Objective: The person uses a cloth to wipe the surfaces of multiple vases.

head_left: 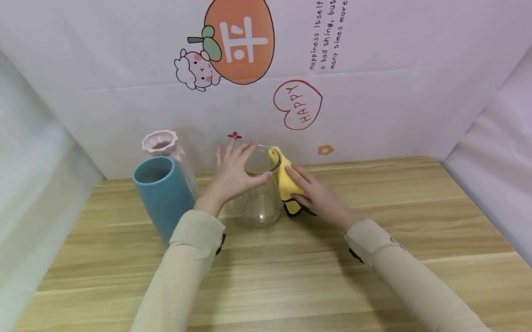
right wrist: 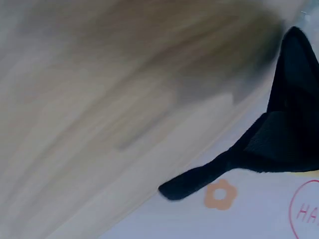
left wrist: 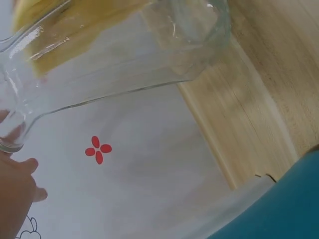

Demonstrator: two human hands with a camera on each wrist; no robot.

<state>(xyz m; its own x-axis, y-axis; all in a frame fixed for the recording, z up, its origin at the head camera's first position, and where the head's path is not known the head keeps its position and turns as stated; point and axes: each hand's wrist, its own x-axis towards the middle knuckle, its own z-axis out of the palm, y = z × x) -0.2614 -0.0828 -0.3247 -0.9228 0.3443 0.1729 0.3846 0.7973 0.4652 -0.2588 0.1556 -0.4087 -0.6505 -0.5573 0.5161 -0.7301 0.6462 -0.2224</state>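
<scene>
A clear glass vase stands upright near the back of the table. My left hand grips it at the rim, thumb in front and fingers spread along the far side. In the left wrist view the glass vase crosses the top, with part of the left hand at its neck. My right hand holds a yellow cloth with black edging against the vase's right side. The cloth's black edge fills the right part of the right wrist view; the right hand is out of sight there.
Left of the glass vase stands a blue vase, with a pale pink vase of scalloped rim just behind it. The wooden table ends at a white printed backdrop close behind the vases. White sheets hang at both sides.
</scene>
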